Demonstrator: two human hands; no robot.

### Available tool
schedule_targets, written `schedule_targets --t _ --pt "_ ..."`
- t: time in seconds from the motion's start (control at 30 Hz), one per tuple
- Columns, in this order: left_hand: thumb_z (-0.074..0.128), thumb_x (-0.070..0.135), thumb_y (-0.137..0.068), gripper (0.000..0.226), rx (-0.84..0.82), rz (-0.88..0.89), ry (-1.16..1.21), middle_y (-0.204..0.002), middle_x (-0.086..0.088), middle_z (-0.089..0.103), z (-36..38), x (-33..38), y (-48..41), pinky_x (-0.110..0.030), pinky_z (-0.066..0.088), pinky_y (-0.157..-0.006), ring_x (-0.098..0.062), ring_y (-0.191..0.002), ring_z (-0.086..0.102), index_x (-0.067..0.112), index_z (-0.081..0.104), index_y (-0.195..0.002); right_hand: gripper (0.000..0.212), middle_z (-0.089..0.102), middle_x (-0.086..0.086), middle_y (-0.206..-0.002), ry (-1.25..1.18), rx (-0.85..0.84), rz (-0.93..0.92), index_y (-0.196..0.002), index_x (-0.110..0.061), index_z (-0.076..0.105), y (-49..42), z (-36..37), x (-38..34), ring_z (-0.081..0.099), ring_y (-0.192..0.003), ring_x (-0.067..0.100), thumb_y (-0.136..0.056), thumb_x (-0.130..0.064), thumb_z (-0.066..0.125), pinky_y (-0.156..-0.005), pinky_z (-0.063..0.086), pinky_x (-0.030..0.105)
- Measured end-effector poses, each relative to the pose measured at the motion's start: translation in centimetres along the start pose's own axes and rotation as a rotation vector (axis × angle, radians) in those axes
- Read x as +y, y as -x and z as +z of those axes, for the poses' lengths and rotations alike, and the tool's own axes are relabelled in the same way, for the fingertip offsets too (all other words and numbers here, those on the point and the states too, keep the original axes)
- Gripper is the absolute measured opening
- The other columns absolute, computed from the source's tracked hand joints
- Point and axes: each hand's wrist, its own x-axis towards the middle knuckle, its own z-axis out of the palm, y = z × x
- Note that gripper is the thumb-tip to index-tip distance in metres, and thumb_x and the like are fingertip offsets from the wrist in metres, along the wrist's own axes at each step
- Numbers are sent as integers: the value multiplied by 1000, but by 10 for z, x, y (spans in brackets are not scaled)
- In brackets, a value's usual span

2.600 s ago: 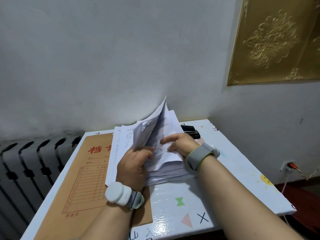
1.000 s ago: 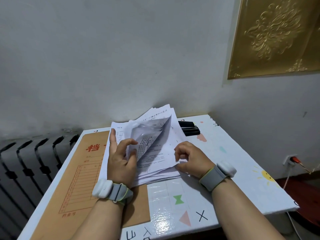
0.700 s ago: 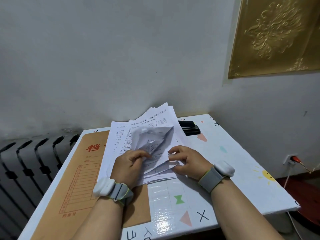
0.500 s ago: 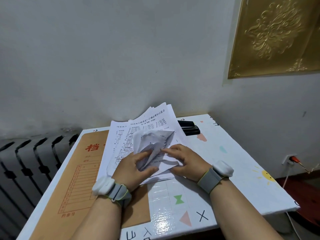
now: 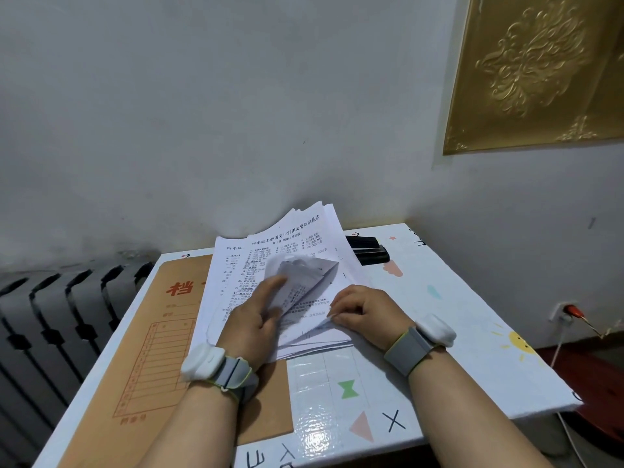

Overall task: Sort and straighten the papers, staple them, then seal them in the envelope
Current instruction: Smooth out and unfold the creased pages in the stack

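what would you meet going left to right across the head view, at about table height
radiator → brown envelope → left hand → right hand → sun sticker → red plug

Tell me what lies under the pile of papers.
The brown envelope lies under the papers at left, the table at right. How far the envelope reaches beneath is covered.

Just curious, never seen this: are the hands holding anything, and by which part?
The right hand pinches the crumpled top sheet at its near right edge; the left hand only presses flat on it, gripping nothing.
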Motion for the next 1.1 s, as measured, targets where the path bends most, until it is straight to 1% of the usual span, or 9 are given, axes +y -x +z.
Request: schedule_targets --t 0.07,0.13,0.3,0.4,0.5,0.73,0.87,0.97,1.1 --pt "53 6 -89 64 40 24 -7 -85 -2 62 -1 2 1 -24 37 -58 -16 -65 56 55 28 -122 9 67 2 -88 1 31 -2 -85 -5 75 0 -1 -1 59 -83 10 -82 -11 69 -79 44 16" --pt "50 1 -88 66 65 63 -15 -73 3 56 -1 1 1 -14 35 -52 -12 -58 51 56 29 -118 11 70 4 -88 1 82 3 -84 -6 75 0 0 -3 58 -81 10 -84 -14 67 -75 42 12" --pt "47 -1 -89 47 -49 79 -46 -102 4 63 4 -10 -1 -10 35 -73 -17 -99 56 45 61 -91 13 66 2 -83 -22 146 -12 -81 -7 75 -3 2 -5 57 -78 8 -85 -17 67 -74 42 14" --pt "50 38 -83 20 -112 69 -57 -99 7 63 4 -8 -1 -2 32 -73 -13 -95 56 44 65 -95 14 62 -3 -76 -74 139 12 -77 -7 73 -2 1 -5 56 -71 0 -86 -17 66 -70 43 12" --pt "46 71 -60 60 -202 75 -75 -106 14 58 3 -4 1 3 28 -77 -2 -97 49 40 65 -109 16 65 0 -72 -64 137 3 -73 -10 72 0 1 -8 59 -70 7 -86 -17 66 -69 45 17" --pt "45 27 -79 39 -87 97 -97 -91 0 63 2 -4 0 -2 33 -64 -17 -81 55 30 68 -110 14 67 5 -82 -37 370 375 -96 -10 64 -2 0 -7 69 -69 24 -84 -8 58 -72 56 36" --pt "44 28 -80 32 -31 28 -64 -82 1 58 1 -4 -1 -5 31 -60 -20 -77 53 19 70 -96 12 63 17 -72 -506 280 532 -100 -6 55 1 5 -25 61 -49 30 -88 -7 54 -45 49 30" --pt "46 29 -82 31 -15 -23 -11 -83 2 59 1 -6 -1 -6 33 -62 -18 -78 52 19 71 -96 11 57 21 -72 -694 231 593 -103 -3 48 -5 3 -29 57 -47 29 -92 -4 49 -41 48 28" --pt "56 11 -90 23 19 -67 58 -91 0 62 1 -7 -2 -1 33 -65 -17 -84 53 18 70 -105 15 57 18 -76 -491 348 682 -86 -8 49 -15 -2 -26 57 -57 30 -86 2 37 -55 52 36"
